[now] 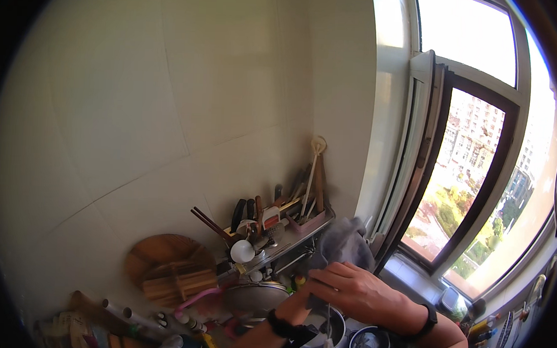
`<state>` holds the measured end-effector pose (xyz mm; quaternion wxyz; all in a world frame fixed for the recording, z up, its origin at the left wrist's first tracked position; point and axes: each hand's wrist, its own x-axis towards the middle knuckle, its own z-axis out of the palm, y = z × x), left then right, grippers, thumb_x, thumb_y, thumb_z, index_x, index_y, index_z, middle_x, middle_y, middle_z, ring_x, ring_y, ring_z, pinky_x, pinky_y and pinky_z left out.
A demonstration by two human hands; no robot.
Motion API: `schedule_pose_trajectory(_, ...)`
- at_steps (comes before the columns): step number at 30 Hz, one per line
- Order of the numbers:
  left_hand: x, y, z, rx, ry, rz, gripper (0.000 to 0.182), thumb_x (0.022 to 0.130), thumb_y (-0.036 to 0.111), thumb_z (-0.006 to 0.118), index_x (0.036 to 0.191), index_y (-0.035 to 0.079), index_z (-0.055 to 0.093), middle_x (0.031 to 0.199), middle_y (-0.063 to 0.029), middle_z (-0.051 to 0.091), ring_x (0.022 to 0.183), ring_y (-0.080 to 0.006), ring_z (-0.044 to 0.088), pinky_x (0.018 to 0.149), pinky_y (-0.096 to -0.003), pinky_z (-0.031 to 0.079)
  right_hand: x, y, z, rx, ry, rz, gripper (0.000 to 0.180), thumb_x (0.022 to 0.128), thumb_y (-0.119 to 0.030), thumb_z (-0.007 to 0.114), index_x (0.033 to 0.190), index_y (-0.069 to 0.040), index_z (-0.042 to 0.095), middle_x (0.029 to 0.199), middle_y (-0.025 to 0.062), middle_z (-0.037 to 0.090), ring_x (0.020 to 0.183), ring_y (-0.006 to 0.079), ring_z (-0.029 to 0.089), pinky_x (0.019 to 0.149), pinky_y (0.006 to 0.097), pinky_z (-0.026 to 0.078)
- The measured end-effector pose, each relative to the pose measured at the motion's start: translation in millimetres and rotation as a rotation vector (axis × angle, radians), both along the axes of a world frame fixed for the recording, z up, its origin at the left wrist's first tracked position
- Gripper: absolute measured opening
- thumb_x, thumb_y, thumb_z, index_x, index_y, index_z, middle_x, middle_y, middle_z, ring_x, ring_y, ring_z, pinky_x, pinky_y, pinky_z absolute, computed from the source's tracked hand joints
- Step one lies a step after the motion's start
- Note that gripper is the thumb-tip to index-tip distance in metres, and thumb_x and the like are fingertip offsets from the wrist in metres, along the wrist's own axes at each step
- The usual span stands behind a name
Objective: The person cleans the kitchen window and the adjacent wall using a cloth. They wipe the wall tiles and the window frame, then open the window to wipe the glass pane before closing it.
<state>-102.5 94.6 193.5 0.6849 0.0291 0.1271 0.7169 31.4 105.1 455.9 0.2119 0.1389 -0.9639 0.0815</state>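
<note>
Both my hands meet at the lower right of centre, over a metal basin [334, 328]. My right hand [348, 286] lies across the front of my left hand [301, 298], its fingers curled over a dark grey cloth [347, 244] that bunches up behind them. My left hand is mostly hidden behind the right one; its fingers and its hold on the cloth cannot be made out. A dark band circles each wrist. Just right of the basin stands a round pot [369, 344] with something pale and shiny in it.
Behind the hands a metal rack [284, 249] holds knives and utensils, with a pink holder [306, 222] at its end. Round wooden boards [170, 251] lean on the wall. A metal pan [256, 296] stands left of my hands. At right is an open window [465, 173].
</note>
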Motion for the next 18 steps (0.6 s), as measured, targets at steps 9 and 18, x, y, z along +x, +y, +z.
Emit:
schedule_pose_trajectory(9,-59,-48,93,0.088,0.320,0.249,0.056,0.107,0.031,0.041,0.153,-0.001,0.032,0.152,-0.0155,0.044,0.141,-0.0262,0.042,0.120,-0.0380,0.028,33,59,54,0.159,0.574,-0.548,0.059,0.072,-0.001,0.081,0.128,-0.013,0.066,0.144,0.0122,0.055,0.135,0.0327,0.052,0.113,0.0478,0.042)
schedule_pose_trajectory(18,-220,-229,312,1.139,0.238,0.806,0.058,0.107,0.028,0.042,0.156,0.001,0.027,0.157,-0.0133,0.039,0.146,-0.0239,0.036,0.123,-0.0359,0.021,21,146,60,0.164,1.039,-0.972,0.121,0.064,-0.020,0.095,0.160,-0.027,0.022,0.166,0.0187,0.011,0.151,0.0418,0.019,0.118,0.0616,0.021)
